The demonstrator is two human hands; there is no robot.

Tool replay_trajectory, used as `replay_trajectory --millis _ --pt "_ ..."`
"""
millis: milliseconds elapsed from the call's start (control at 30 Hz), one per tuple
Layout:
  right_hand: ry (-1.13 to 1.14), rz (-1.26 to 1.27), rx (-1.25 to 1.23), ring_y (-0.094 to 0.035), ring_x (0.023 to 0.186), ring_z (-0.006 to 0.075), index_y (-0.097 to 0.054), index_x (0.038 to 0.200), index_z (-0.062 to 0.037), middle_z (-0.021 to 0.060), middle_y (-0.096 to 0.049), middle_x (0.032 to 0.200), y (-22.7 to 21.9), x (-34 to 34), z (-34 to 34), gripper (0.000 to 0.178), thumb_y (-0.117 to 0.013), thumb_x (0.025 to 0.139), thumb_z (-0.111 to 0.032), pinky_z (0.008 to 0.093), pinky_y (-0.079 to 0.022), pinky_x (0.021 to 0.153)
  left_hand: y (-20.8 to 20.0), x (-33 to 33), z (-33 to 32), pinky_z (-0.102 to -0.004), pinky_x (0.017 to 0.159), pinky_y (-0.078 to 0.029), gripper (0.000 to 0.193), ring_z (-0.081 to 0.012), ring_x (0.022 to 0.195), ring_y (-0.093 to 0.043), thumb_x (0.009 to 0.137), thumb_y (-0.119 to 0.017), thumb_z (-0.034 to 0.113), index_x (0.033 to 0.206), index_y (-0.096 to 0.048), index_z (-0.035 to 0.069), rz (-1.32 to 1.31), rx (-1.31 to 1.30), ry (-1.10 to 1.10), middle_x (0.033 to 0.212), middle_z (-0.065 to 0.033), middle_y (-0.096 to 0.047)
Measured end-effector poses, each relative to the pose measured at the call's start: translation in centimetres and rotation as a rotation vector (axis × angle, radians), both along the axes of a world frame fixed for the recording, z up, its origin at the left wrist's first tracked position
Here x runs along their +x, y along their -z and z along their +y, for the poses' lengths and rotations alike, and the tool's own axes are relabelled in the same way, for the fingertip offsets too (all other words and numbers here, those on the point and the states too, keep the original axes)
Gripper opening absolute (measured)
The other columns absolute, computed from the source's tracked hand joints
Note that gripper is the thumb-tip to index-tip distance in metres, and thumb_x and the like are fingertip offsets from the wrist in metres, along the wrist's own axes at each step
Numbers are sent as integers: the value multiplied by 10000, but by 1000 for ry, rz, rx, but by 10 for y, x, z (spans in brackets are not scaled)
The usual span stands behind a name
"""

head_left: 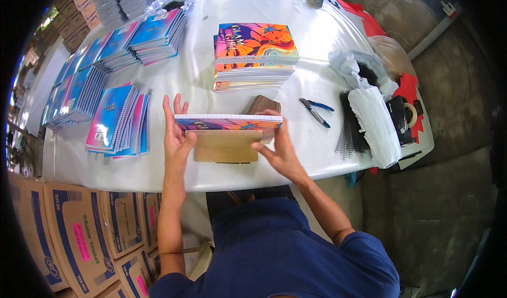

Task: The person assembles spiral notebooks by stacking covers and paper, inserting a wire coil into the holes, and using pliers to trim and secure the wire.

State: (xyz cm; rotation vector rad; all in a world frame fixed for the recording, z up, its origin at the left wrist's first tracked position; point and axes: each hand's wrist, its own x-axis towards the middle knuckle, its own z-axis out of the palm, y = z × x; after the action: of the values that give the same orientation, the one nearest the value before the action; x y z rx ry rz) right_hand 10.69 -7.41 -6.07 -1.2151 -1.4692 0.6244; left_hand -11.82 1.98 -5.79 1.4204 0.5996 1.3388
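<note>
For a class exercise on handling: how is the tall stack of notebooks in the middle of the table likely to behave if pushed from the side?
The stack of notebooks would probably feel heavy, being many books deep. Its glossy covers look slippery, so the top book may slide off first. The lower layers already sit slightly askew, so it would likely shear rather than move as one.

A dark blue short-sleeved shirt is being worn, its sleeves ending above the elbows. Both forearms are being left bare. No gloves, rings or watch are being worn on the left hand (175, 134) or right hand (280, 153).
</note>
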Motion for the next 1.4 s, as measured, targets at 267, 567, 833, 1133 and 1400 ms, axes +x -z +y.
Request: replay_trajectory --millis 267,567,833,1133,1400 --pt "201 -444 164 -537 1146 309 -579 1129 -22 134 -602 1136 15 104 23 476 -810 726 -127 414 -401 1010 74 -43 -1 -425 1165 -152 1002 -290 1452 -187 844 -703 419 1537 -71 65 217 95 -260 1582 -155 -164" --pt "919 -1317 -434 -645 863 347 -692 844 -9 192 -666 929 35 267 49 157 -585 803 -116 453 -521 778 -6 -40 -25 -441 1170 -158 815 -301 1459 -181 902 -631 159 1536 -125 76 194 51 -395 1585 -139 -177" --pt "786 -998 -312 -643 889 359 -652 959 -15 192 -670 927 -9 251 37 180 -552 868 -135 457 -514 747 -42 -23 -23 -427 1170 -164 641 -289 1447 -226 887 -621 93 1467 -352 41 547 412 -578 1543 -146 -299" --pt "19 -304 -103 -536 643 159 -703 1038 -54 95 -643 792 -87 76 5 207 -675 834 -27 295 -445 610 -80 88 -19 -564 1124 -208 607 -368 1383 -326 843 -629 428 1375 -512 160 1282 807 -211 1458 -66 -453" --pt "-76 -109 -118 -548 679 138 -713 1004 -58 56 -654 813 -72 68 10 175 -697 829 -59 280 -440 614 -74 90 -20 -553 1083 -309 488 -356 1271 -482 879 -584 425 1336 -551 258 1217 654 -73 1287 -5 -612"
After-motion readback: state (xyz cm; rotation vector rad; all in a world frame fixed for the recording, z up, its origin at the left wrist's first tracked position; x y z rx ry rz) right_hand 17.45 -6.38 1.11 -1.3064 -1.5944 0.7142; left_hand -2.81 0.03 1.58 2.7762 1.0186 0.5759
